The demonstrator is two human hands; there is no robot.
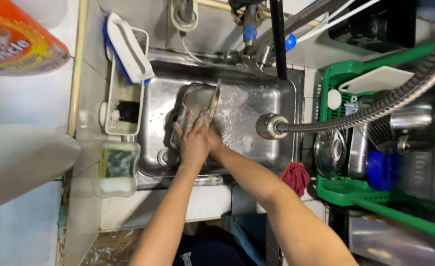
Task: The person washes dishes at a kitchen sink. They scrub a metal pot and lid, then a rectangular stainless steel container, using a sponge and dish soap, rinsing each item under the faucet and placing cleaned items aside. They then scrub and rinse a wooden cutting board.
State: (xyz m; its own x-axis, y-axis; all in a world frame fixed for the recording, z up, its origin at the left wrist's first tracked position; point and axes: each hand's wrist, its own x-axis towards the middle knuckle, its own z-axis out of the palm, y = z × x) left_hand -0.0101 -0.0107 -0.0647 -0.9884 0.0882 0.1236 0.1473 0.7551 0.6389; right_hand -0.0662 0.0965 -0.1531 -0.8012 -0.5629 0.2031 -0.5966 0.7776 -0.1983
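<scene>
Rectangular stainless-steel tray is gripped by the left hand, fingers spread flat over its lower face, palm pressed on; tray is held tilted on edge inside the stainless-steel sink basin, upper rim leaning toward the back wall; right hand is mostly hidden behind the left hand, only its wrist and heel seen touching the tray's lower right edge; whether its fingers are closed round the tray cannot be told; both forearms are crossed close together over the sink's front rim; a round drain fitting is seen just left of the left wrist; a flexible metal spray hose with round head is hung over the basin, right of the hands, apart from the tray; a white-and-blue scrub brush is laid on a white plastic caddy at the sink's left edge; a green-and-yellow sponge in a clear dish is set below it; a red cloth is draped at the right front corner; a green plastic dish rack with metal lids and a blue item is placed right of the sink
</scene>
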